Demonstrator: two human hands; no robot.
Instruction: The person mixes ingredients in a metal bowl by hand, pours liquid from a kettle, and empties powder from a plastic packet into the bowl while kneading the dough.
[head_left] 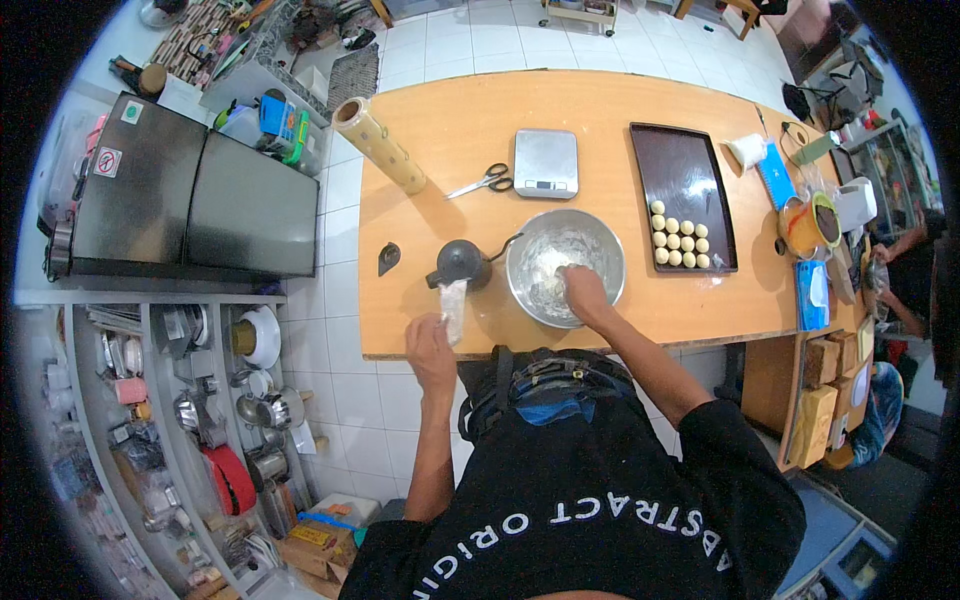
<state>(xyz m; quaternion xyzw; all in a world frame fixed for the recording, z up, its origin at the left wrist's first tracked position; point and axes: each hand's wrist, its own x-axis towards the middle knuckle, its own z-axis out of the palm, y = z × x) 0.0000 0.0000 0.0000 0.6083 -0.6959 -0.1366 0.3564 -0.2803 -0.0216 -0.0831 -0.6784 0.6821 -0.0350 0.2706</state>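
Note:
My left hand (432, 345), at the table's near edge, has its fingers closed on the lower end of a pale, limp cloth or bag (453, 305), which hangs against a dark gooseneck kettle (462, 258). My right hand (587, 293) is inside a large steel bowl (530, 235), closed on a small utensil (562, 271) that is mostly hidden by the fingers. White flour or dough (548, 288) coats the bowl's inside. Right of the bowl, a dark baking tray (672, 170) holds several pale dough balls (686, 243) at its near end.
On the wooden table (447, 118) are a plastic film roll (385, 150), scissors (492, 178), a scale (546, 155), a small dark object (389, 259) and clutter (810, 225) at the right. A fridge (240, 200) and shelving (150, 400) line the left. Another person's arm (900, 245) shows far right.

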